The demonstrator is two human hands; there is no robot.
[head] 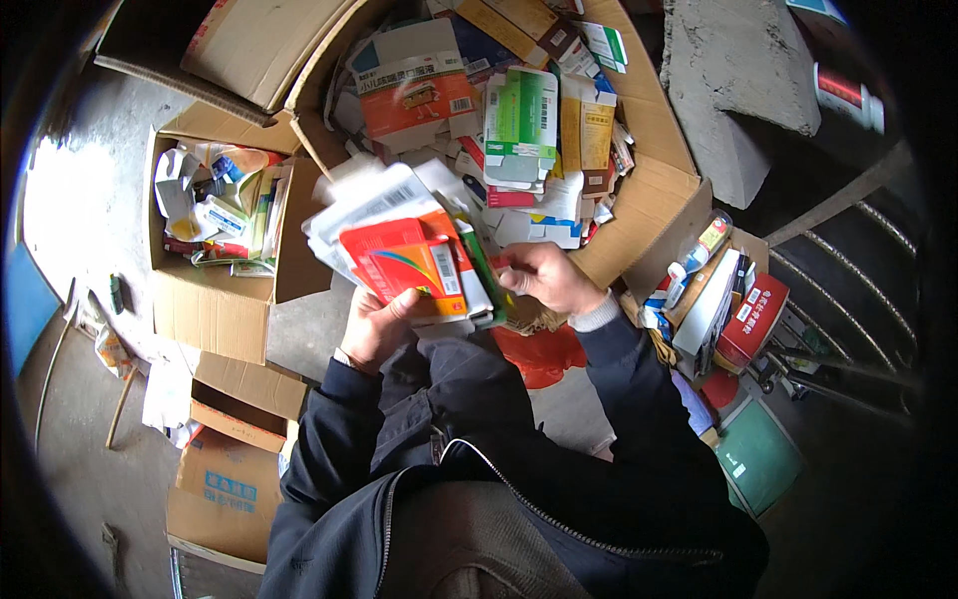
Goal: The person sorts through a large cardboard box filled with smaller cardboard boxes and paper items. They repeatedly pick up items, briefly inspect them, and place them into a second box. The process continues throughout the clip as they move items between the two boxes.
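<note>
My left hand (380, 326) grips a stack of flattened medicine cartons (408, 258) from below, its thumb on top near a red and orange carton. White cartons fan out at the stack's far side, blurred by motion. At the stack's right edge, my right hand (554, 278) pinches a carton edge between thumb and fingers; which carton is unclear. Just beyond the hands stands a large open cardboard box (636, 217) full of flattened cartons. Among them lie a green and white carton (522, 123) and an orange and white carton (419, 93).
Left stands a smaller cardboard box (213, 311) holding cartons and packaging. A closed cardboard box (224, 494) lies below it. On the right are a red box (752, 320) with other packages, a concrete block (737, 67) and metal coils (861, 277). A red plastic bag (542, 356) lies between my legs and the large box.
</note>
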